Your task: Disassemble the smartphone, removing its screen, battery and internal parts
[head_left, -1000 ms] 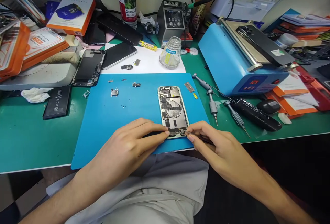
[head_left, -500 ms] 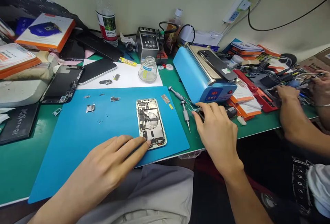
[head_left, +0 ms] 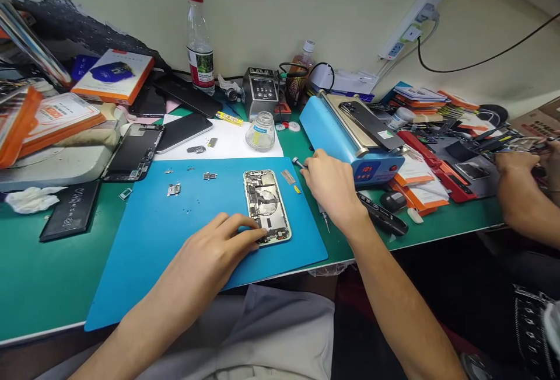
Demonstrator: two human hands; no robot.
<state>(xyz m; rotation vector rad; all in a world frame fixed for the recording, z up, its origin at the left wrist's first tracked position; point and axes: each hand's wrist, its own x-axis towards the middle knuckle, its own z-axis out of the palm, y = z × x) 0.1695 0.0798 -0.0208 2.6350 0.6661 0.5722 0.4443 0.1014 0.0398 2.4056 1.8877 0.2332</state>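
Note:
An opened phone (head_left: 268, 222) with bare insides lies on the blue mat (head_left: 144, 263). My left hand (head_left: 219, 246) is closed at its lower left edge, fingertips touching the frame, thumb hidden. My right hand (head_left: 330, 187) reaches over the tools beside the mat, its fingers curled at a grey screwdriver (head_left: 298, 162). It hides most of that shaft, so the exact hold is hard to see. Below the hand pokes the thin tip of another screwdriver (head_left: 326, 222). Small phone parts, including a metal bracket (head_left: 174, 189) and a board piece (head_left: 210, 175), lie on the mat.
Right of the mat stand a blue heating plate machine (head_left: 332, 135) carrying a dark phone, and a black pen-like tool (head_left: 385, 216). Behind are a glass jar (head_left: 261, 132) and a bottle (head_left: 201, 65). A co-worker's hand (head_left: 518, 164) is at far right.
My right hand has moved left from the black pen-like tool to the screwdrivers. My left fingers have bent more at the phone's edge. The view has shifted slightly.

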